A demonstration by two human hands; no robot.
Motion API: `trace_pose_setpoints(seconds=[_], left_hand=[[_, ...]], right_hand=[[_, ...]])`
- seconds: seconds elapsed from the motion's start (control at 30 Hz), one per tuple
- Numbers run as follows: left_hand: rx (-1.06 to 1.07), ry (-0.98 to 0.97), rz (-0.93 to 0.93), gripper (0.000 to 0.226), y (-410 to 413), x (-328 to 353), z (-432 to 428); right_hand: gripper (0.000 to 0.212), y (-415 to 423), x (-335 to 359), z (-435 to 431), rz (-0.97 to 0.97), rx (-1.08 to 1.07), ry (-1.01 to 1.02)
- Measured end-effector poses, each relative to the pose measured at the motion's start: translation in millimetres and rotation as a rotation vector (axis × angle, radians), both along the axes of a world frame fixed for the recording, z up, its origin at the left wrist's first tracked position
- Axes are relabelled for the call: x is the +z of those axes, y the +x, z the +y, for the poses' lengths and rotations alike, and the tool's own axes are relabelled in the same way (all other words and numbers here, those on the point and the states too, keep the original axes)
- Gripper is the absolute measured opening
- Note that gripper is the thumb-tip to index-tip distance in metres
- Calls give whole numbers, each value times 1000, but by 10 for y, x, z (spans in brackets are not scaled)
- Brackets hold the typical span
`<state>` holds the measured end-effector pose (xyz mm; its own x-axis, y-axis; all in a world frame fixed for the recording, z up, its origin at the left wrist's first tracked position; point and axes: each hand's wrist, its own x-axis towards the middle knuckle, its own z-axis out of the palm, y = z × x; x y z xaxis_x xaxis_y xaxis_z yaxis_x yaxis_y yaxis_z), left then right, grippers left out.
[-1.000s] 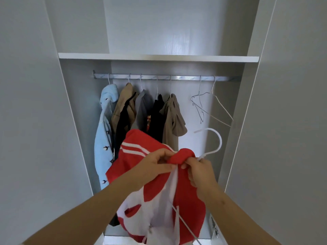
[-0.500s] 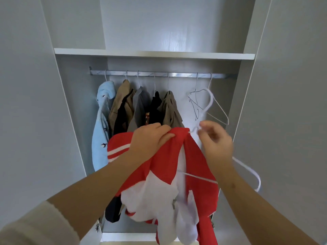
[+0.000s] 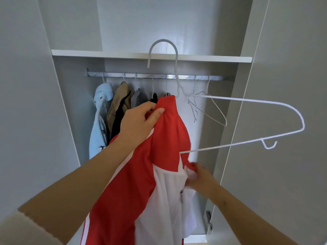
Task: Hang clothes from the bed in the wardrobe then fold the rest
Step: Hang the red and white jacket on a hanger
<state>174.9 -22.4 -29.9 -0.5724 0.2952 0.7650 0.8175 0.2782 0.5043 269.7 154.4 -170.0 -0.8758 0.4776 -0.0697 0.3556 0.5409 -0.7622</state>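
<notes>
Left hand [image 3: 139, 121] gripping red-and-white jacket [image 3: 155, 165] on white hanger [image 3: 247, 101] (half in), right hand [image 3: 200, 175] pinching hem, open wardrobe [image 3: 152, 56].

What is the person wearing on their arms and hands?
No gloves, rings or watch show on the left hand or right hand. A cream, fuzzy-looking sleeve covers the upper left arm; the right arm shows no sleeve in this view.

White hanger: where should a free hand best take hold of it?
Take the white hanger by its twisted neck, just under the hook, coming from the right. That side is bare wire, while its left shoulder is buried in the red jacket that the left hand holds near the collar. The neck likely steadies it better than the thin outer arm.
</notes>
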Motion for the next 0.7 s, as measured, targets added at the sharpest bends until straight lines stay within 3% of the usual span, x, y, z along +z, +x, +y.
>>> trace_pose_setpoints(seconds=[0.07,0.1,0.2,0.27,0.33,0.47,0.7], left_hand=[[-7,-7,27,18,-1,5,-86],[-1,-17,50,18,-10,0,-147],[51,-38,111,17,-118,-30,-400],[109,-76,114,15,-211,-67,-585],[166,-134,131,14,-290,-137,-739],[275,-196,97,14,-371,-286,-941],[276,-251,69,17,-435,-445,-1111]], right_hand=[[11,-20,-47,-43,-39,23,-51],[4,-20,-53,-31,6,-29,-129],[18,-35,-4,84,206,-212,-779],[19,-15,113,141,286,-263,-1042],[15,-21,207,163,269,-280,-1111],[27,-16,350,134,252,-153,-1251],[40,55,481,208,363,2,-1430]])
